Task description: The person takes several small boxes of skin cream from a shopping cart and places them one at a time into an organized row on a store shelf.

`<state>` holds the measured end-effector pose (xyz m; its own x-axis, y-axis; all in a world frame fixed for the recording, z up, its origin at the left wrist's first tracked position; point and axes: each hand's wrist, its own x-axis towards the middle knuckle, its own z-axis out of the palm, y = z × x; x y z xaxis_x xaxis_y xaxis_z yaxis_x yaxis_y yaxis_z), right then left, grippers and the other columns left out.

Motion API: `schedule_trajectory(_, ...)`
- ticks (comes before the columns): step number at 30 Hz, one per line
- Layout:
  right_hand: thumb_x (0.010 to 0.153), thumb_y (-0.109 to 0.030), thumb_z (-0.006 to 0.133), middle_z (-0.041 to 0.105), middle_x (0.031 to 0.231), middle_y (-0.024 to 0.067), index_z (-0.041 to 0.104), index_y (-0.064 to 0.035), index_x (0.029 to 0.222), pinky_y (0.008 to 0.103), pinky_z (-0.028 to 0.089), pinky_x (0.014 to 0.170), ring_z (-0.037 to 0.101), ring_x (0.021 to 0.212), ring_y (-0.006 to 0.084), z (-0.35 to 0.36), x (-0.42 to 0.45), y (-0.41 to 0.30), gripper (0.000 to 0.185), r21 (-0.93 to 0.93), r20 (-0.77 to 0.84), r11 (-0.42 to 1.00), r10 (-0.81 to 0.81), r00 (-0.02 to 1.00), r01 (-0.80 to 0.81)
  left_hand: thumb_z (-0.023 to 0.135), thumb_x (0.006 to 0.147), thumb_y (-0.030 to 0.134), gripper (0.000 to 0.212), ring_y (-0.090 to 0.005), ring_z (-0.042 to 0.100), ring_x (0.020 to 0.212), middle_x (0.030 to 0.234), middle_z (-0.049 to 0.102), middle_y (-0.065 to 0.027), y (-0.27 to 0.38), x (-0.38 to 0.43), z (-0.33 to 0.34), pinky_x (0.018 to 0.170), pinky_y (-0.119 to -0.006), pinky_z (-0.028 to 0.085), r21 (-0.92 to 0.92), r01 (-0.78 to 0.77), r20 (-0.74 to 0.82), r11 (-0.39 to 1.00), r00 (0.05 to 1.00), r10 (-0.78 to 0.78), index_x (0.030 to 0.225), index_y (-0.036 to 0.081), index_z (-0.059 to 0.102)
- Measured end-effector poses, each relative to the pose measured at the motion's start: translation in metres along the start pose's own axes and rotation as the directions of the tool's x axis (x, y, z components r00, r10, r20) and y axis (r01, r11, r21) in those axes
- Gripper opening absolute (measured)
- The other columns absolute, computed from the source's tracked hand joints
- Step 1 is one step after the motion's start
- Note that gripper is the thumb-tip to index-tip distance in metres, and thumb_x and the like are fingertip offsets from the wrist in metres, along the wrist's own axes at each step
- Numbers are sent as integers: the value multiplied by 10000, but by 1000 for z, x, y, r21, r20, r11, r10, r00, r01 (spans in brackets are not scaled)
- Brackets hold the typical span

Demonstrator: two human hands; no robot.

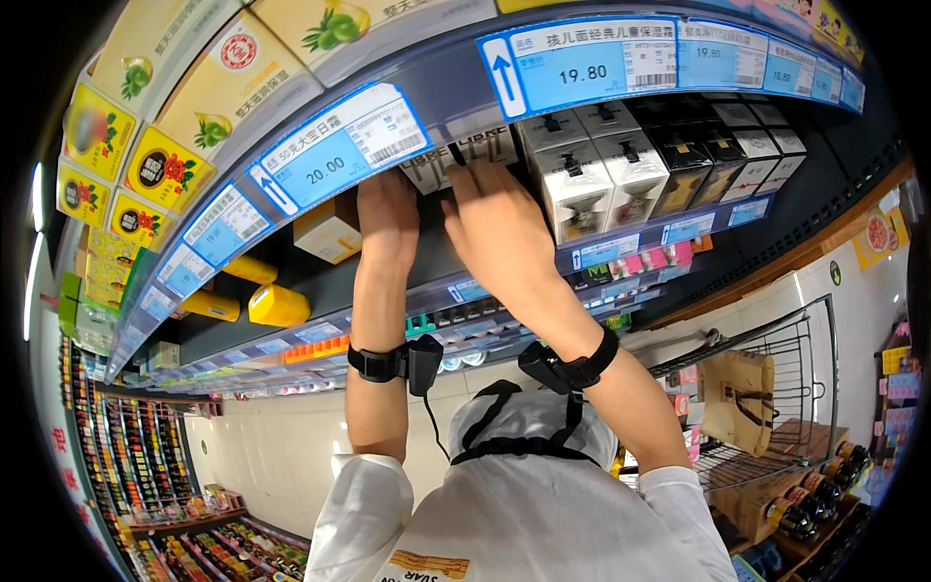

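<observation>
Both bare hands reach into a dark shelf beneath a strip of price labels. My left hand (390,211) has its fingertips hidden under the strip, beside the white printed cartons (425,174). Against the front of these cartons rest the bent fingers of my right hand (500,218); whether they grip one is not clear. To the right of that hand stand silver cologne boxes (574,185) and black boxes (680,164) in rows. A cream and yellow carton (329,229) sits just left of my left wrist.
Yellow bottles (278,304) lie on the same shelf, farther left. The price-label strip (451,109) overhangs my hands, with large cream cartons (225,80) above it. A wire shopping cart (800,364) holding a tan bag (736,400) stands at the right. Black devices are strapped to both wrists.
</observation>
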<state>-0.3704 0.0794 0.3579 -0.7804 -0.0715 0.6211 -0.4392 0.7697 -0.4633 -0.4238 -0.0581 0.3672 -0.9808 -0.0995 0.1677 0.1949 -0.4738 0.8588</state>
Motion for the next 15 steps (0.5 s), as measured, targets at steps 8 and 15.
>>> schedule_trajectory(8,838,-119,643,584,1056,168,587,-10,1152,423,492,892,584,1011,351,-4,-4,-12,338,149,-87,974,-160,983,172,361,1038,365,463,-241,471,1245,1353,519,-108,3,-2,16,1080,-383,332,61,62,-1,996,998,-62,1350,36,456)
schedule_trajectory(15,806,-94,612,601,998,154,598,13,1091,389,494,892,593,1003,313,5,-7,-4,304,128,-69,975,-173,983,180,374,1038,353,458,-240,476,1236,1344,519,-108,5,-6,19,1067,-377,349,119,51,3,992,999,-52,1355,31,448)
